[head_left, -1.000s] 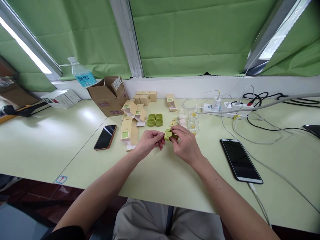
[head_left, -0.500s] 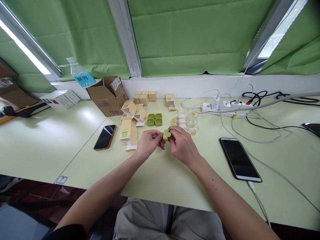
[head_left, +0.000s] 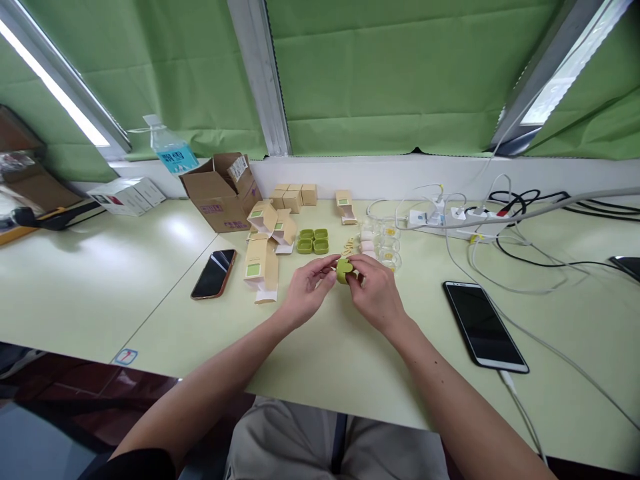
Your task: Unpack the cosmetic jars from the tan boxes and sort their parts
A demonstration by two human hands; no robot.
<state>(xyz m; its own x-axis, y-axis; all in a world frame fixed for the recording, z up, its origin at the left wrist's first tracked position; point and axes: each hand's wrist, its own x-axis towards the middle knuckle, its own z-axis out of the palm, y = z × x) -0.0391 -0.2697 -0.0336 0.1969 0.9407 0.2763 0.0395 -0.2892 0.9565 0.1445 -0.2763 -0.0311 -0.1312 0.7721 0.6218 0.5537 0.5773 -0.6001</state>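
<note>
A small green case (head_left: 344,270) is held up between my hands above the table, with a rounded flap on its upper side. My right hand (head_left: 375,290) pinches it from the right between thumb and fingers. From the left, my left hand (head_left: 311,287) has its thumb and fingertips at the case's edge. Just beyond lie several matching green square cases (head_left: 305,247) in a tight block. Small yellowish pieces (head_left: 349,247), pale pink pieces (head_left: 367,246) and clear round containers (head_left: 389,255) stand in columns past my right hand. Opened beige cartons (head_left: 261,261) lie left of the green block.
A brown cardboard box (head_left: 220,200) and small beige boxes (head_left: 309,195) stand at the back. One phone (head_left: 213,274) lies left; another phone (head_left: 484,327) lies right with a cable. A power strip (head_left: 457,219) trails cables across the right side.
The green case and both hands have shifted slightly right in the picture, as the camera view moved too. The case has turned, and my left fingers have loosened and straightened somewhat.
</note>
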